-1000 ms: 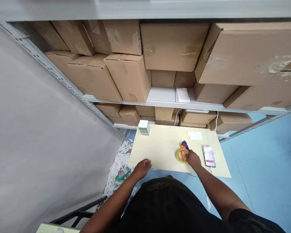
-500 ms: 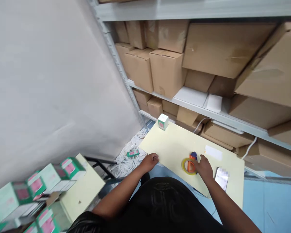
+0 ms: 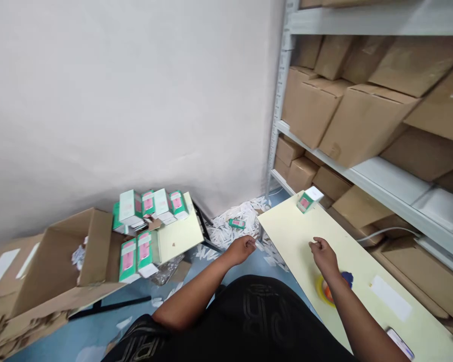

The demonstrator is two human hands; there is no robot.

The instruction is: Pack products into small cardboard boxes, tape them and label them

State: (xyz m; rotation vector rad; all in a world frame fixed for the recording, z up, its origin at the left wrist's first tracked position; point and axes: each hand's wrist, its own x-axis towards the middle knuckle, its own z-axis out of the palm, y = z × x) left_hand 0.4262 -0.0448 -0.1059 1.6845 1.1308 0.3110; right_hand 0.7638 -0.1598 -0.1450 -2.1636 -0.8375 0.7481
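Observation:
My left hand [image 3: 242, 250] hangs in front of the table's left edge, above the floor, its fingers curled together. A whitish scrap shows by its fingertips; I cannot tell whether it is held or lies on the floor behind. My right hand [image 3: 325, 256] is over the pale yellow table [image 3: 287, 229], fingers bent inward and thumb close to them. Whatever it holds, if anything, is hidden. Under the right forearm sit a yellow tape roll [image 3: 320, 289] and an orange and blue tape dispenser [image 3: 348, 277], partly covered. A green and white box [image 3: 310, 199] stands at the table's far corner.
Several green and white boxes [image 3: 145, 249] sit on another table [image 3: 179, 239] at left, beside an open carton [image 3: 64, 251]. Paper scraps and a green box [image 3: 236, 223] lie on the floor. Shelves with cartons [image 3: 366, 120] rise at right. A phone [image 3: 400, 344] and white paper [image 3: 391, 297] lie on the near table.
The view has swung left, bringing the open carton into sight. My right hand has moved away from the tape roll and dispenser. My left hand remains curled near the table's edge.

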